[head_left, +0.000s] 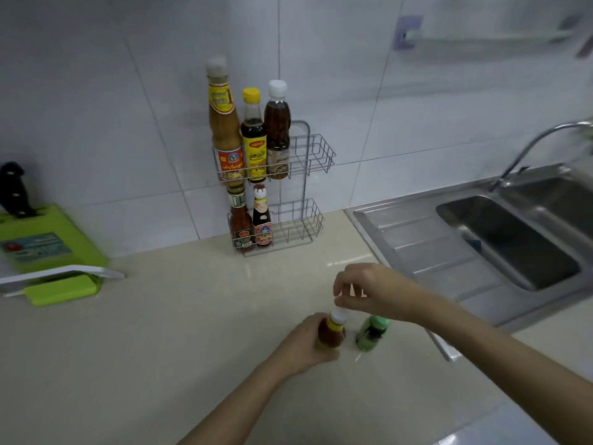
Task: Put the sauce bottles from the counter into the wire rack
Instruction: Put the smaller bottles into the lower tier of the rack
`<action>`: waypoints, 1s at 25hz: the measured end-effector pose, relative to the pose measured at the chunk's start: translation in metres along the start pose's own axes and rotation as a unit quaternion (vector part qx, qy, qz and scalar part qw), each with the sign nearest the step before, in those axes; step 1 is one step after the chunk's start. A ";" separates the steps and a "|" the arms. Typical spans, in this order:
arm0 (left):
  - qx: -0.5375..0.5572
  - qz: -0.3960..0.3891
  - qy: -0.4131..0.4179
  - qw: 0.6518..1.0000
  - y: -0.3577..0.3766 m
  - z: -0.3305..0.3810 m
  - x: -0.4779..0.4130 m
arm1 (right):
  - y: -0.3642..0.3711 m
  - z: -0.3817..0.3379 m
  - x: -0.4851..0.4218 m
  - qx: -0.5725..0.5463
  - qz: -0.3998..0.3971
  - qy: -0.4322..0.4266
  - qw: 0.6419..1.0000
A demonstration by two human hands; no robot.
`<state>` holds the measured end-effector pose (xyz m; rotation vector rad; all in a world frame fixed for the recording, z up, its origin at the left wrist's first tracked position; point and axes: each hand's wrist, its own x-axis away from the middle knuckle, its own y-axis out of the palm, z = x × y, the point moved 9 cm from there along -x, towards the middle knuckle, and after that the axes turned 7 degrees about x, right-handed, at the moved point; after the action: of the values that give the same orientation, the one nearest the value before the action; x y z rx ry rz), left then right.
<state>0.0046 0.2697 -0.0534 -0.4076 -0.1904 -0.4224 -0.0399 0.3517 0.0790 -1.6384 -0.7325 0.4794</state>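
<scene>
A two-tier wire rack stands against the tiled wall. Its top tier holds three bottles on the left; its bottom tier holds two bottles, also on the left. On the beige counter near me, my left hand grips the body of a small brown sauce bottle with a white cap. My right hand hovers over its cap, fingertips touching or just above it. A small green-capped bottle stands just right of the brown one, untouched.
A steel sink with drainboard and a curved tap lies to the right. At the left sit a green cutting board, a black-handled knife and a white-and-green tray. A towel rail hangs on the wall.
</scene>
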 end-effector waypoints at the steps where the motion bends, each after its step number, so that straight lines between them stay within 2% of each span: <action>1: 0.000 0.028 -0.006 1.000 0.002 0.004 0.002 | 0.003 -0.004 0.009 0.033 -0.001 -0.004 0.999; 5: -0.049 0.085 -0.018 0.995 -0.004 0.007 0.011 | 0.025 -0.014 0.018 0.098 0.001 -0.021 0.995; 9: -0.024 0.076 -0.004 0.997 -0.030 0.009 0.031 | 0.011 -0.029 0.002 0.048 0.014 -0.044 0.998; 11: 0.077 0.051 0.020 0.996 -0.042 0.020 0.041 | -0.016 -0.044 -0.013 0.008 0.026 -0.077 0.997; 14: 0.252 0.036 0.038 0.966 -0.056 0.045 0.063 | -0.062 -0.074 -0.036 0.028 0.063 -0.150 0.986; 17: 0.320 0.048 0.057 0.944 -0.069 0.057 0.075 | -0.085 -0.088 -0.052 0.073 0.057 -0.190 0.978; 19: 0.326 0.080 0.067 0.940 -0.081 0.063 0.080 | -0.086 -0.087 -0.060 0.075 0.071 -0.186 0.977; 22: 0.307 0.127 0.060 0.941 -0.092 0.064 0.084 | -0.076 -0.079 -0.072 0.113 0.083 -0.135 0.981; 24: 0.283 0.146 0.053 0.947 -0.096 0.059 0.087 | -0.066 -0.079 -0.075 0.201 0.050 -0.115 0.972; 25: 0.268 0.153 0.053 0.950 -0.097 0.057 0.087 | -0.062 -0.083 -0.075 0.269 0.033 -0.122 0.955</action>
<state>0.0352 0.1818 0.0541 0.1234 -0.1279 -0.0741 -0.0501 0.2459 0.1492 -1.1039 -0.6559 0.8592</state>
